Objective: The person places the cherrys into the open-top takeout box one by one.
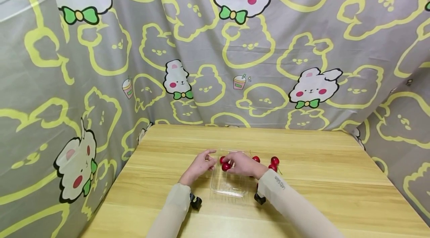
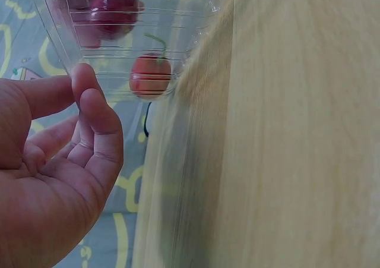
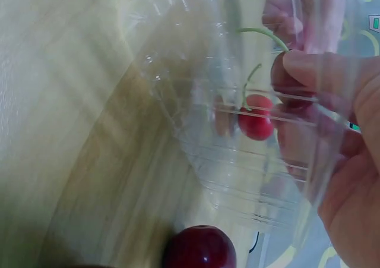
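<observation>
A clear plastic box (image 1: pixel 226 192) rests on the wooden table. My right hand (image 1: pixel 243 164) reaches over the box and pinches a dark red cherry (image 3: pixel 288 78) between thumb and fingers; its green stem sticks out. Another cherry (image 2: pixel 149 75), with a stem, sits within the box and shows through the wall. Beside the box's left side is my left hand (image 1: pixel 200 164), its fingers loosely bent with nothing visible in them. Its fingertips (image 2: pixel 89 101) are close to the box wall; whether they touch it I cannot tell.
Several cherries (image 1: pixel 274 160) lie on the table to the right of the box, partly behind the right hand. The wooden table (image 1: pixel 319 193) ends at a grey patterned curtain (image 1: pixel 255 55) at the back and sides. Black wrist mounts (image 1: pixel 195 202) sit under both wrists.
</observation>
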Demonstrator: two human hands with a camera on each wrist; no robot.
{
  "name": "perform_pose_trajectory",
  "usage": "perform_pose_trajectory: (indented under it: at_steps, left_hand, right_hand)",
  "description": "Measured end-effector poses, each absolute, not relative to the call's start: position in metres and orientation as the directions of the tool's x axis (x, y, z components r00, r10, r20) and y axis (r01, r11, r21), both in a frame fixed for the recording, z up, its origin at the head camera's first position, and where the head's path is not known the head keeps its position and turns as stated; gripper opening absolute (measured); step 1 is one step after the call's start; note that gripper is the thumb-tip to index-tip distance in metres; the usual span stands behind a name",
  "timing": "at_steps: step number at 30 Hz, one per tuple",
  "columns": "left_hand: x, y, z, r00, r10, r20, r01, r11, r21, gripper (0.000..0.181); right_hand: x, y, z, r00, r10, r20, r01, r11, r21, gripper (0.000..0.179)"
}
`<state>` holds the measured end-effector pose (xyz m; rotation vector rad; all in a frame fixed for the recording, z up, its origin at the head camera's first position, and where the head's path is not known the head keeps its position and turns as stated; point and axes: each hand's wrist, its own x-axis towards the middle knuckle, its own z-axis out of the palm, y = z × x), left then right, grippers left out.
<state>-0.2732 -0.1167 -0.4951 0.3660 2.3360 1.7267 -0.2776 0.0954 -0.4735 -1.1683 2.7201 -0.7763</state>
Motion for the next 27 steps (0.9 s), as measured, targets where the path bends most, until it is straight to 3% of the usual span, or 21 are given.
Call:
perform_pose_trajectory:
  at_steps: [11,21,27]
  left_hand:
    - [-0.272,-0.116,-0.494,-0.942,0.333,-0.023,0.073,0.273,0.959,0.046]
    - [-0.254,-0.112,-0.463,-0.936,0.352,-0.027,0.078,0.280,0.957,0.045]
    - [-0.264,-0.113,-0.478,-0.939,0.344,-0.024,0.076,0.275,0.959,0.044]
  right_hand:
    - [-0.279,0.091,-0.481,-0.709,-0.694,0.125,-0.656,0.583,-0.480,0.028]
    - [-0.283,0.088,-0.486,-0.719,-0.688,0.100,-0.627,0.580,-0.520,0.026]
    - [-0.283,0.087,-0.487,-0.716,-0.687,0.125,-0.645,0.583,-0.493,0.022]
